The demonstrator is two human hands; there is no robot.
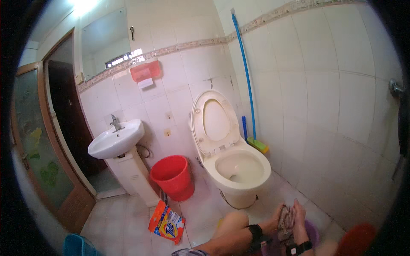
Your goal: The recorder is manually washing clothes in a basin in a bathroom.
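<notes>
With bare forearms (pixel 224 244) nearest the camera, presses a crumpled, greyish cloth (pixel 286 222) between left grip (pixel 272 224) and right grip (pixel 300 220), clamped on it from either side, low over the purple tub (pixel 315 235), probably to keep drips off the tiled floor (pixel 132 222), with the orange bag (pixel 167 222) well apart.

Mottled grey-brown crumpled cloth (pixel 285 222), purple round plastic basin (pixel 314 234), bright red plastic bucket (pixel 176 185), orange plastic packet (pixel 167 222) with blue, white and yellow print, cream ceramic toilet (pixel 257 181), long blue broom handle (pixel 246 74), yellow-green broom head (pixel 258 145), white tiled wall (pixel 311 98), beige-pink patterned border (pixel 188 45)
</notes>
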